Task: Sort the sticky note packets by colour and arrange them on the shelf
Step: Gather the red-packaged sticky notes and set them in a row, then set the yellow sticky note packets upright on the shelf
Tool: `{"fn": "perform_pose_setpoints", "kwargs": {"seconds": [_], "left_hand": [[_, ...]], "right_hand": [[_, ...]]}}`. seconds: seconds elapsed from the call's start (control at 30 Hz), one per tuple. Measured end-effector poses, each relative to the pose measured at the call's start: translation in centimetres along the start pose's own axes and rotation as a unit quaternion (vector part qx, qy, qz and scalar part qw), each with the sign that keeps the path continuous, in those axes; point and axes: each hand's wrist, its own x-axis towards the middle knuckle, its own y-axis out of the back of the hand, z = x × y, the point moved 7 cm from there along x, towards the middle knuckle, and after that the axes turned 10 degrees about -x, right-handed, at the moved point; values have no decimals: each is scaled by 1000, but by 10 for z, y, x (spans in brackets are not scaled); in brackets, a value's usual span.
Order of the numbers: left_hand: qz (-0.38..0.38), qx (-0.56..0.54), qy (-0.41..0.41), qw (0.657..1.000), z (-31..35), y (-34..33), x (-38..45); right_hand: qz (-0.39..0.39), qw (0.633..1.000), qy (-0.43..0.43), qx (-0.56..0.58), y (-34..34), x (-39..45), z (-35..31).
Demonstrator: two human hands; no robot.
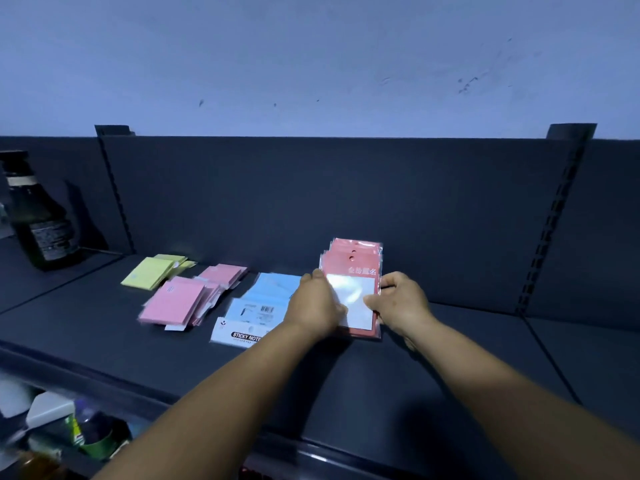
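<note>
My left hand [317, 304] and my right hand [398, 303] grip the red packets [353, 268] from both sides, fingers curled on the two edges, because I judge that I am squaring this pile so it lies neat on the shelf [450, 358]. Each colour has its own place in a row, so they do not mix: the yellow packets [149, 273] far left, then the pink packets [180, 303], then the blue packets [263, 299] just beside my left hand. A dark bottle [36, 220] stands apart in the next section on the left.
</note>
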Motion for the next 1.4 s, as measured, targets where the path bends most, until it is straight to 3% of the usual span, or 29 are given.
{"fn": "perform_pose_setpoints", "kwargs": {"seconds": [0.43,0.6,0.83,1.13,1.4], "left_hand": [[-22,44,-57,997,9,-8,-10],[-33,78,-130,988,33,-10,-43],[-99,93,-223,965,83,-48,-93],[-168,166,-307,922,158,-111,-145],[-196,196,-334,901,232,-180,-173]], "right_hand": [[-55,993,25,-100,6,-10,1],[-37,953,67,-293,40,-49,0],[3,911,46,-410,98,-115,28],[31,881,-42,-470,185,-162,89],[52,873,-49,-482,266,-163,139]]}}
